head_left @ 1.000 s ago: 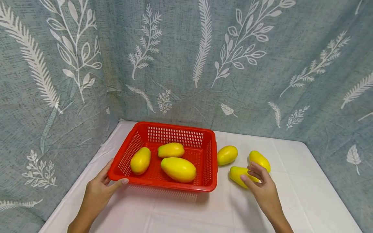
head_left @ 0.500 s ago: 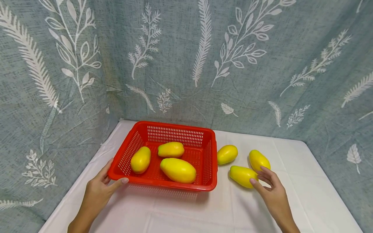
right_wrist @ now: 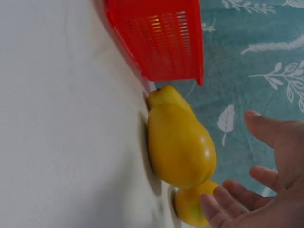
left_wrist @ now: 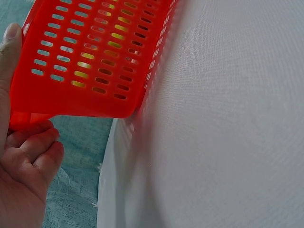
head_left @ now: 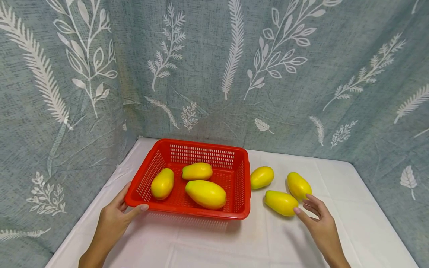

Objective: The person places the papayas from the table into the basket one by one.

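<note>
At the left of the head view, my left hand (head_left: 113,220) grips the front left corner of a red plastic basket (head_left: 187,211), thumb over the rim. The left wrist view shows its other fingers (left_wrist: 45,149) curled under the basket's rim. Three yellow papayas lie inside: one at left (head_left: 162,184), one behind (head_left: 197,171), a larger one in front (head_left: 206,194). My right hand (head_left: 321,223) holds nothing, its fingers relaxed and spread beside a papaya (head_left: 280,203). Another papaya (head_left: 299,185) lies just behind, near its fingertips. In the right wrist view, the nearest papaya (right_wrist: 179,147) partly hides another.
A third loose papaya (head_left: 262,178) lies against the basket's right side in the head view. White cloth (head_left: 201,245) covers the table. A blue-green curtain (head_left: 207,74) with white leaf prints stands behind and at both sides.
My right hand has drawn back to the right and toward me, away from the front loose papaya. The left hand, basket and papayas stay in place.
</note>
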### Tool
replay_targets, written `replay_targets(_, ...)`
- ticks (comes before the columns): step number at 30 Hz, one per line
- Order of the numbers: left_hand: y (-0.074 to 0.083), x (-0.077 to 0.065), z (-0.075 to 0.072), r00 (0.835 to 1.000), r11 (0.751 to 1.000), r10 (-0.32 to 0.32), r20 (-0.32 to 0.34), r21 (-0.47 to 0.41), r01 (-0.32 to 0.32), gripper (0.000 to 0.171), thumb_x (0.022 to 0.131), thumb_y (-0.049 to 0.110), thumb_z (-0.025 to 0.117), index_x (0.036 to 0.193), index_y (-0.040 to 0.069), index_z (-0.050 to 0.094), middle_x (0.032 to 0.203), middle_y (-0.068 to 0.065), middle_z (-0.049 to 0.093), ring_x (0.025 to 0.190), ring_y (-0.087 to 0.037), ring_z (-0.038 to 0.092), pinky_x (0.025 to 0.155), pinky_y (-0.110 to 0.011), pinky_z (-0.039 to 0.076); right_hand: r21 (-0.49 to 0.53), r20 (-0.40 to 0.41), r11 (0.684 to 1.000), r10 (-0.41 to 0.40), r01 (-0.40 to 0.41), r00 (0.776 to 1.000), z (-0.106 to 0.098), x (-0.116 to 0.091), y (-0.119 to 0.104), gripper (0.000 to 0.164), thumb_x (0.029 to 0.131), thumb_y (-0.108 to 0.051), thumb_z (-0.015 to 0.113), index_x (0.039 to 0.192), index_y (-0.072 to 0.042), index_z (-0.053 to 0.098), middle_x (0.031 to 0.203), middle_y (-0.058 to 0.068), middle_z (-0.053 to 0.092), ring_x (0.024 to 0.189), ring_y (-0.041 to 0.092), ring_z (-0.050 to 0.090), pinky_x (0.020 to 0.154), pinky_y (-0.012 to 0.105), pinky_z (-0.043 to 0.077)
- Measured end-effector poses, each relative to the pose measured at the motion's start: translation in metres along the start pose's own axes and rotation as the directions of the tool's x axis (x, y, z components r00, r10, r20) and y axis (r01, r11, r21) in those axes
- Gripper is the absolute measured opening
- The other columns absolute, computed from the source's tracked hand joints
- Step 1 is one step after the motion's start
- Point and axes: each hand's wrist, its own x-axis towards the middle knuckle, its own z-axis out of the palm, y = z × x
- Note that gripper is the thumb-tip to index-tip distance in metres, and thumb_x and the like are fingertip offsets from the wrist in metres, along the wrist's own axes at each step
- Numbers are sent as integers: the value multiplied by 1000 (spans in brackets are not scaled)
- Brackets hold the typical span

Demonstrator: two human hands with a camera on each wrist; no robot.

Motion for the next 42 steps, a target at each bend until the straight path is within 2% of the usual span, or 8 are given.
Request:
replay_targets(6,0,0,0,1000,999,23,-4,-35,-23,94,89,16,88,164,1,35,159,-32,46,111,28,43,86,-1,47,-1,38,999,46,-46,998,-1,2,4,82,99,-49,74,162,-12,39,155,18,54,139,30,51,84,2,39)
replay_targets(19,-2,-1,0,998,998,61,-23,-26,-62,93,87,13,89,163,0,37,156,-33,48,110,29,43,87,0,46,-6,96,1000,22,-22,995,7,14,10,81,99,-44,76,161,-7,39,156,23,51,142,37,50,84,2,40)
replay_targets(21,-2,-1,0,998,998,53,-22,-13,-53,93,88,15,89,164,2,37,156,-32,48,114,24,47,87,-1,46,-17,109,1000,28,-26,994,8,16,10,83,99,-46,76,162,-7,38,157,23,51,143,37,49,85,4,41)
replay_targets(23,-2,-1,0,999,999,46,-21,-3,-46,93,88,16,89,164,3,37,157,-31,49,122,12,54,87,-1,46,-26,118,999,39,-36,992,9,18,11,85,98,-47,76,162,-7,37,158,23,50,144,37,49,89,8,44)
replay_targets(27,-2,-1,-1,999,999,45,-20,10,-45,93,88,17,89,164,2,37,156,-31,50,130,-25,61,87,-2,47,-52,131,998,43,-37,990,13,22,10,88,98,-51,75,164,-8,35,158,23,49,145,37,48,107,35,51)
replay_targets(30,-1,0,0,999,999,45,-19,11,-45,93,89,16,89,164,1,36,156,-31,50,131,-36,59,87,-1,47,-57,145,998,40,-32,989,16,24,9,91,97,-53,75,164,-7,33,159,24,48,145,39,46,113,55,46)
replay_targets(35,-1,0,-1,999,999,43,-16,8,-43,93,89,17,88,164,0,36,157,-31,49,132,-42,56,87,-2,47,-63,160,998,37,-27,986,20,27,8,93,95,-55,76,163,-7,34,161,23,46,146,40,44,115,62,41)
replay_targets(42,-3,0,0,999,999,31,-6,-5,-31,93,89,17,88,164,1,35,158,-30,48,132,-30,58,87,-1,47,-63,188,998,34,-22,982,26,28,6,93,94,-52,79,162,-5,36,160,23,46,146,41,43,119,64,34)
